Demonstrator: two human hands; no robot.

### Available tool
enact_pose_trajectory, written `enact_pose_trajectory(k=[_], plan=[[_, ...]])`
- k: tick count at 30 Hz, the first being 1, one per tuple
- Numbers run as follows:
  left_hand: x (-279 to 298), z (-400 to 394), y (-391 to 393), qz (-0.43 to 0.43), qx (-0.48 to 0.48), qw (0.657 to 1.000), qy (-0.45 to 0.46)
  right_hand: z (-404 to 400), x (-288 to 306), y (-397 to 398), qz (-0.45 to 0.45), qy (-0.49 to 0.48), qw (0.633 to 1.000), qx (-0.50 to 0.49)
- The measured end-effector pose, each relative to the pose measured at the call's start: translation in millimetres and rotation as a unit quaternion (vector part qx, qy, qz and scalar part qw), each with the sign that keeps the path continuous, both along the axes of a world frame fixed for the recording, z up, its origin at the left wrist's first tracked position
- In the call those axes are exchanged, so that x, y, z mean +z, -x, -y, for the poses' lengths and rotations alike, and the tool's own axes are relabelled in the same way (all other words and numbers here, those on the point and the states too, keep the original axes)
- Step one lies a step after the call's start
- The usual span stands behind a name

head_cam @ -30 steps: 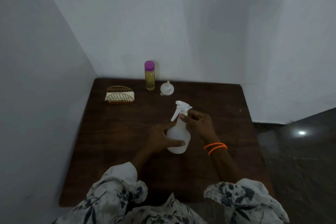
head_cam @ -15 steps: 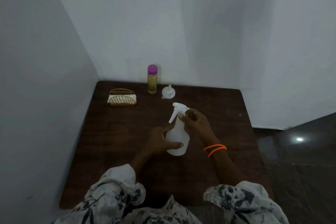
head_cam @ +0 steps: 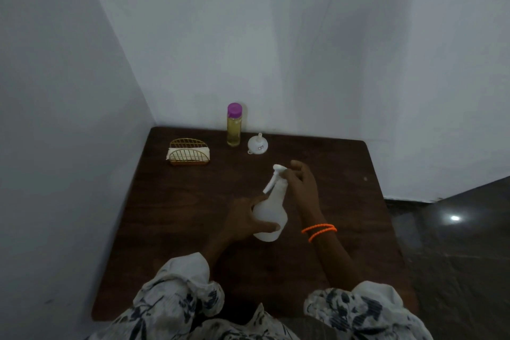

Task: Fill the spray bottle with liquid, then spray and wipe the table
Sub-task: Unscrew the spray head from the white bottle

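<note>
White translucent spray bottle (head_cam: 271,212), upright, white trigger head (head_cam: 277,174)

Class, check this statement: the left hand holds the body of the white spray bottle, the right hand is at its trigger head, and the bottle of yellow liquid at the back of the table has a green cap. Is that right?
Not quite. The head view shows the yellow liquid bottle has a purple cap, not green. The rest stands: the left hand holds the white spray bottle by its body, the right hand is at its trigger head.

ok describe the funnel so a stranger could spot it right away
Look along the far edge of the dark wooden table, by the wall. The funnel sits just right of the purple-capped bottle: small, white, spout pointing up.
</note>
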State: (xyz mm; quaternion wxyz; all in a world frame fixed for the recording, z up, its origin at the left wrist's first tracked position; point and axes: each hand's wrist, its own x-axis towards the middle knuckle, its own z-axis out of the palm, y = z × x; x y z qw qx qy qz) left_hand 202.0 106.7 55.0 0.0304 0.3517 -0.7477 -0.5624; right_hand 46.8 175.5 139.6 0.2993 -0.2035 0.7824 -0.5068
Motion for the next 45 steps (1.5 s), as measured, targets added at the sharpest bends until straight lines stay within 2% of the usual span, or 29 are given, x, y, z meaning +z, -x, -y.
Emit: enact_pose_trajectory(k=[5,8,15,20,25,28,31,35,40,45], plan=[[1.3,-1.2,3.8,0.0,-0.011,1.0,0.014,0.5,7.2,-5.7,-0.14,-0.047,0.989,0.03],[2.5,-1.1,3.9,0.002,-0.002,1.0,0.01,-3.9,9.2,-0.6,-0.153,-0.028,0.987,0.05],[6.1,2.7,-3.6,-0.035,0.014,0.998,-0.051,-19.1,15.1,26.6,0.016,0.085,0.992,0.094],[12.2,0.6,-8.2,-0.053,-0.007,0.995,-0.083,-31.9,10.1,50.4,0.176,0.142,0.963,0.148],[14.9,-3.4,-3.6,-0.066,-0.005,0.992,-0.104,-30.5,-3.7,58.1,0.324,0.173,0.925,0.099],[16.2,-5.7,-0.9,-0.061,-0.04,0.991,-0.112,-30.5,-10.0,58.2,0.359,0.179,0.912,0.087],[18.8,-5.2,1.0,-0.045,-0.077,0.989,-0.116,-24.8,-17.2,57.5,0.32,0.13,0.935,0.08],[16.7,-6.1,3.8,-0.029,-0.061,0.993,-0.098,-19.6,-18.6,46.3,0.125,0.036,0.99,0.051],[11.2,-4.5,5.3,-0.003,-0.019,0.998,-0.052,-23.0,-18.8,30.8,0.003,0.042,0.999,-0.026],[6.3,-2.7,6.4,0.007,-0.037,0.999,-0.012,-17.9,-7.1,8.1,-0.065,0.035,0.996,0.054]])
